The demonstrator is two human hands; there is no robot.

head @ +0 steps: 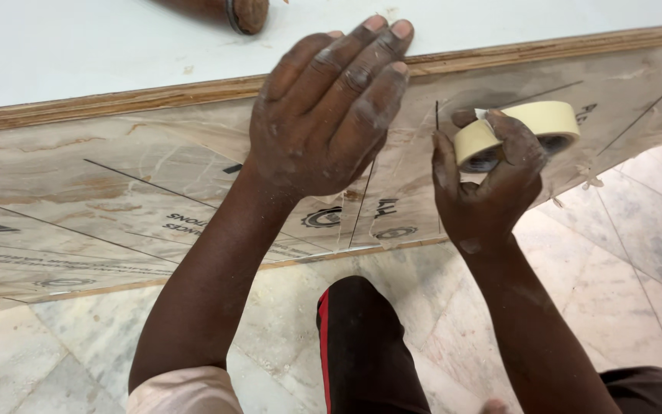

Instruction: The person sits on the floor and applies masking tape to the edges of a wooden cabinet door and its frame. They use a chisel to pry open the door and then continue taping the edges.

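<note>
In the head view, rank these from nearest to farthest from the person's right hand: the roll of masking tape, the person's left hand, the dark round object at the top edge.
1. Roll of masking tape: held in the right hand.
2. Left hand: just to its left, flat on the laminated board.
3. Dark round object: far up-left, on the white surface.

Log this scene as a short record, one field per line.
Left hand: flat, palm down on the laminate-faced board, fingertips at its wooden edge
Right hand: holds a roll of cream masking tape over the board
Board: lies at a slant, pale film with dark lines and printed marks
Floor: pale marble tiles
Foreground: knee in black trousers with a red stripe
</note>
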